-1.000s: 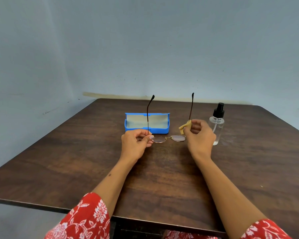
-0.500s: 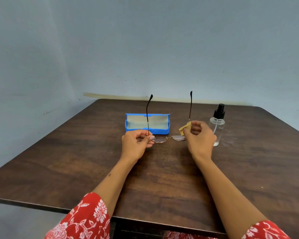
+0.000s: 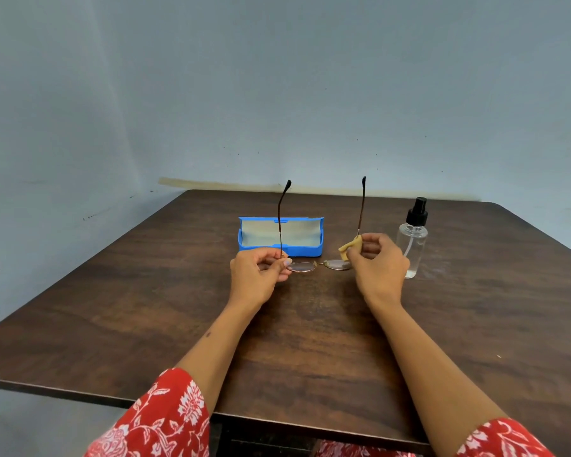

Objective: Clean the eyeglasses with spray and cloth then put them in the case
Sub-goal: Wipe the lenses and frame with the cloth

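Note:
The eyeglasses (image 3: 300, 266) hang lenses-down just above the table, both dark temples pointing straight up. My left hand (image 3: 259, 275) pinches the frame at the left hinge. My right hand (image 3: 378, 262) pinches a small yellow cloth (image 3: 350, 246) against the right lens and hinge. Behind the glasses the blue case (image 3: 279, 250) lies open with a pale lining. A clear spray bottle (image 3: 412, 242) with a black pump stands upright just right of my right hand.
All of this sits on a dark wooden table (image 3: 145, 308) pushed into a corner of blue-grey walls. The table's near edge runs below my forearms, and its right rear corner is rounded.
The glasses and both hands stay almost in place. The right temple has straightened slightly, and my right hand has shifted a little with the cloth on the right lens.

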Motion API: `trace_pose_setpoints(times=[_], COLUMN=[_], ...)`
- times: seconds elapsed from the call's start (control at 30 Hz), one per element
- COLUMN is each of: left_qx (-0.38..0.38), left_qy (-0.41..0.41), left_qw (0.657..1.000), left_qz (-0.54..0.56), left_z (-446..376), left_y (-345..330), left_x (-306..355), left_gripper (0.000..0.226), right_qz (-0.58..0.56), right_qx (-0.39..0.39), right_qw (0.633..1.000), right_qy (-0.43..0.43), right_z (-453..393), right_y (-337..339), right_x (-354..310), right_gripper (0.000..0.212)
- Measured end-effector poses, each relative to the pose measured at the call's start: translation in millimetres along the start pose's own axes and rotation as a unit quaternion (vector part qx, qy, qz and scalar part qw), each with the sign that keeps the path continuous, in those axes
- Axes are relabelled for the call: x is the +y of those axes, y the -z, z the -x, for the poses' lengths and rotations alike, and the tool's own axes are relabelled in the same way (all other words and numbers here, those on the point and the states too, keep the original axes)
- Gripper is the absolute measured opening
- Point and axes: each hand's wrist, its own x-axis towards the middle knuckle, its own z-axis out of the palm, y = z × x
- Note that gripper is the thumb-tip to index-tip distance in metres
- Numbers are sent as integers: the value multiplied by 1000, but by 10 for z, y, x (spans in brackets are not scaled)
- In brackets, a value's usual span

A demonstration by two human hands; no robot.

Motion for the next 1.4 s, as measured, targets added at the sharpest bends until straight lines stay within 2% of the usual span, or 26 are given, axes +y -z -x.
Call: trace_pose_setpoints(times=[0.2,0.4,0.6,0.87,1.1,1.3,1.4], left_qx=[-19,-8,-30,-16,-56,-35,-50], left_qy=[0,5,9,14,11,11,17], left_qw=[1000,1000,999,1000,998,999,999], left_qz=[-10,-1,1,7,-3,13,8], left_z=[9,-2,20,-4,17,9,17], left_y=[-22,9,-23,5,-19,-3,-10], left_x=[0,12,16,21,29,25,39], left_gripper=[8,10,7,9,9,11,9], right_qz=[-60,-3,-73,0,-84,-11,-11], right_qx=[73,2,79,17,89,36,43], right_qw=[995,1000,994,1000,992,999,999], right_qy=[17,1,35,1,31,-1,-1], right_z=[-44,-6,-26,-16,-44,-36,-43], right_y=[24,10,46,5,54,18,25], right_x=[-78,-24,-128,-25,-146,-52,-57], right_gripper=[25,21,24,22,24,23,24])
